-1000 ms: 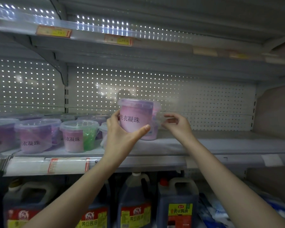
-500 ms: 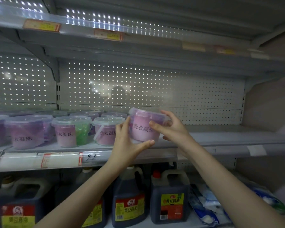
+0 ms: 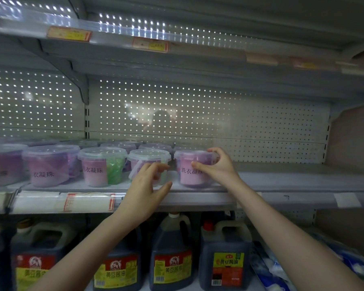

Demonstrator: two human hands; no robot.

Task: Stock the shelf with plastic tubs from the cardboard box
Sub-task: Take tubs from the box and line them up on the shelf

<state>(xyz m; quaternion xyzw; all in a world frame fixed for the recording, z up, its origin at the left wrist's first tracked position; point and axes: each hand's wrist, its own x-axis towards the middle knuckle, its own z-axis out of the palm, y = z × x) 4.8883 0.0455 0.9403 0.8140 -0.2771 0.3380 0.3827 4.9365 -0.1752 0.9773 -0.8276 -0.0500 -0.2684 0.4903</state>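
Perforated grey backing runs behind the middle shelf (image 3: pixel 282 181), where a row of clear lidded tubs stands along the front edge. From the left, a purple-filled tub (image 3: pixel 48 164) reads 衣凝珠 on its pink label; the next tub (image 3: pixel 102 165), holding pink and green contents, shows the same characters. A third tub (image 3: pixel 149 157) sits partly hidden behind the left hand (image 3: pixel 146 192), whose fingers are spread and curled with nothing in them, just in front of that tub. At the right end of the row the newest tub (image 3: pixel 192 169) stands upright on the shelf, pink-purple inside, its label reading 洗衣凝珠. The right hand (image 3: pixel 215 166) grips its rim and side, thumb across the front. Below, dark soy sauce jugs (image 3: pixel 172 255) carry red and yellow labels reading 黄豆酱油. Blurred yellow price tags (image 3: pixel 68 34) line the upper shelf edge.
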